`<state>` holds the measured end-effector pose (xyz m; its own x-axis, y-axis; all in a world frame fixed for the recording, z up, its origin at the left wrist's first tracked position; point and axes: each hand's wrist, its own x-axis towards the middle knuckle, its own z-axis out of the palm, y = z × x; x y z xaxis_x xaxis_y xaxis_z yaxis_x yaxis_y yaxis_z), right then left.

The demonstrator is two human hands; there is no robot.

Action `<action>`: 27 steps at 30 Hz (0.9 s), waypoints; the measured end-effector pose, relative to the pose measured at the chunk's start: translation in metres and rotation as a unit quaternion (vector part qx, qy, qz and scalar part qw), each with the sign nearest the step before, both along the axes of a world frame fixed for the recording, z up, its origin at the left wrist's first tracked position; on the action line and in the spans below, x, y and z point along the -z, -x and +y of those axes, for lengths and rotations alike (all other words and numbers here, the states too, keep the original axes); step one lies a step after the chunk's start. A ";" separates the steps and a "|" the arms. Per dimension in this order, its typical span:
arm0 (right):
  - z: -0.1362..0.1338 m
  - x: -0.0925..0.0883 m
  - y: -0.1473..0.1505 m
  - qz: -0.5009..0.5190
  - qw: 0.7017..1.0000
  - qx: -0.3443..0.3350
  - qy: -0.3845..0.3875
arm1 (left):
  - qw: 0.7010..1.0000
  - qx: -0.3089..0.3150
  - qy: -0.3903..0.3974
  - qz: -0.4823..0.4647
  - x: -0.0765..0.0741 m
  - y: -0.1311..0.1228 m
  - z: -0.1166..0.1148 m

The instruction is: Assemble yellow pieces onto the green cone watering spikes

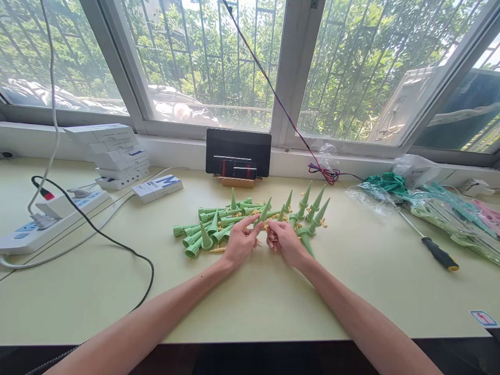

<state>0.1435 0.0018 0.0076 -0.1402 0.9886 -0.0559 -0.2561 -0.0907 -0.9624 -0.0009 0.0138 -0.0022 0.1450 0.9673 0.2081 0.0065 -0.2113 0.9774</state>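
A heap of green cone-shaped plastic spikes (219,221) lies on the pale green table (273,291), mixed with small yellow pieces (217,250). Several spikes stand upright to the right (316,208). My left hand (240,242) holds one green spike (264,212) between thumb and fingers, its tip pointing up. My right hand (284,240) is closed in a pinch right beside it, fingers near the spike's base; what it grips is too small to make out.
A screwdriver (432,246) and plastic bags of green parts (441,205) lie at the right. A power strip (47,219) with cables, stacked white boxes (113,153) and a black cable (117,245) are at the left. A phone (238,169) leans against a dark screen (238,148) by the window.
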 end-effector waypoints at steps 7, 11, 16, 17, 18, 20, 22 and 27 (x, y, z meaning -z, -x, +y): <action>-0.004 0.002 0.003 -0.146 0.977 0.074 -0.135 | 1.000 0.002 -0.010 0.006 -0.005 0.001 -0.002; -0.006 0.002 0.002 -0.222 0.951 0.094 -0.194 | 1.000 -0.005 -0.014 0.008 -0.004 0.001 -0.002; -0.007 0.003 0.001 -0.263 0.935 0.105 -0.214 | 1.000 0.008 -0.008 0.000 -0.006 0.001 -0.004; -0.007 0.003 0.000 -0.264 0.934 0.106 -0.216 | 1.000 0.010 -0.007 -0.003 -0.006 0.000 -0.004; -0.007 0.003 0.000 -0.264 0.934 0.107 -0.218 | 1.000 0.010 -0.005 -0.006 -0.006 0.000 -0.004; -0.006 0.004 0.000 -0.261 0.934 0.107 -0.218 | 1.000 0.006 -0.001 -0.011 -0.006 0.000 -0.003; -0.006 0.004 0.000 -0.255 0.936 0.108 -0.216 | 1.000 0.002 0.002 -0.014 -0.005 0.000 -0.002; -0.005 0.005 -0.001 -0.229 0.946 0.107 -0.205 | 1.000 0.007 -0.002 -0.023 -0.003 0.000 -0.001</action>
